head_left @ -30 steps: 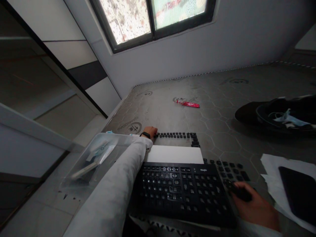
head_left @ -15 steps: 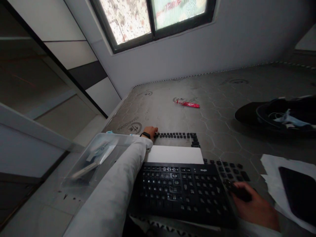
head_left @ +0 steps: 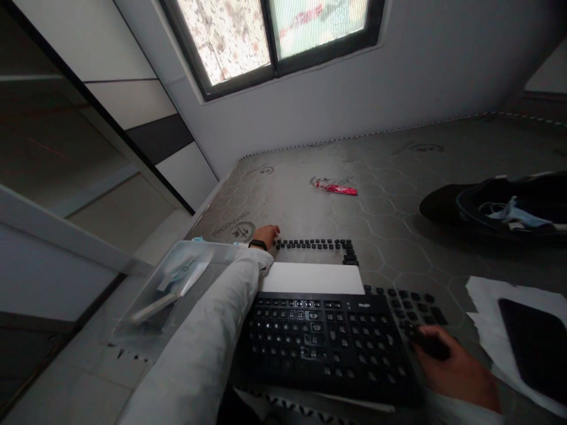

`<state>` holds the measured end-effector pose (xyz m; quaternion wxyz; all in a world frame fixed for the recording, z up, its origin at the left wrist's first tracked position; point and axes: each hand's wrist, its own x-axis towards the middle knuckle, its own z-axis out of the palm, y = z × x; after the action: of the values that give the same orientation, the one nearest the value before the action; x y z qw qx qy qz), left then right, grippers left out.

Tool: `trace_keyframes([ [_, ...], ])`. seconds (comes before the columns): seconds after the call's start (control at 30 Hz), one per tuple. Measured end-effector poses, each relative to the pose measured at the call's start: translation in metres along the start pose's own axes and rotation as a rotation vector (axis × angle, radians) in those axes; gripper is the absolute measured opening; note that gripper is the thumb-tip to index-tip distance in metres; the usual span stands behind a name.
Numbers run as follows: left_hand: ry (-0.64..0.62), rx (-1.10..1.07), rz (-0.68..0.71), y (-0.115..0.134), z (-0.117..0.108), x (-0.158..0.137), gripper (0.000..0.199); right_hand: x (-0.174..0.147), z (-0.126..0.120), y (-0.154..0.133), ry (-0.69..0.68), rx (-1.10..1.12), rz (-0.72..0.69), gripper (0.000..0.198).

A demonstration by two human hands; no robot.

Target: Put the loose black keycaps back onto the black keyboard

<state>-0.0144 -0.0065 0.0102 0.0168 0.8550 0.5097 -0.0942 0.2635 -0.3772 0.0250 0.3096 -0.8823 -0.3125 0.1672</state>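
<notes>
Fingers (head_left: 273,229) of left hand (head_left: 266,236) stretched out flat, tips touching the left end of a row of loose keycaps (head_left: 312,243) lying on the mattress (head_left: 390,224), nothing gripped. Far left, clear plastic box (head_left: 172,283) beside the white sleeve (head_left: 208,342). Behind the keycap row, red wrapper (head_left: 335,188), well apart. In front of the row, white pad (head_left: 313,278), then black keyboard (head_left: 323,342) with several caps missing. More loose keycaps just right of the keyboard. Right hand (head_left: 458,372) curled shut around a small dark tool (head_left: 432,347), resting among them. Further right, white paper (head_left: 487,313) under a black tablet (head_left: 531,339); behind, black bag (head_left: 500,203)
</notes>
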Motion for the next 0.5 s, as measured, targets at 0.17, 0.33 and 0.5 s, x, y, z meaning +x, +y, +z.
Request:
trace_keyframes([
  [0.17, -0.018, 0.016, -0.067, -0.0041, 0.0014, -0.0031, 0.034, 0.0005, 0.0008, 0.0013, -0.005, -0.015, 0.009, 0.025],
  [0.33, -0.09, 0.027, -0.046, -0.0001, 0.0007, -0.003, 0.036, 0.0009, 0.0012, 0.0026, 0.003, 0.006, -0.001, 0.026],
  [0.5, -0.148, 0.044, 0.018, 0.002, -0.0013, -0.0054, 0.045, 0.0024, 0.0021, 0.0053, 0.003, -0.007, -0.005, 0.026],
])
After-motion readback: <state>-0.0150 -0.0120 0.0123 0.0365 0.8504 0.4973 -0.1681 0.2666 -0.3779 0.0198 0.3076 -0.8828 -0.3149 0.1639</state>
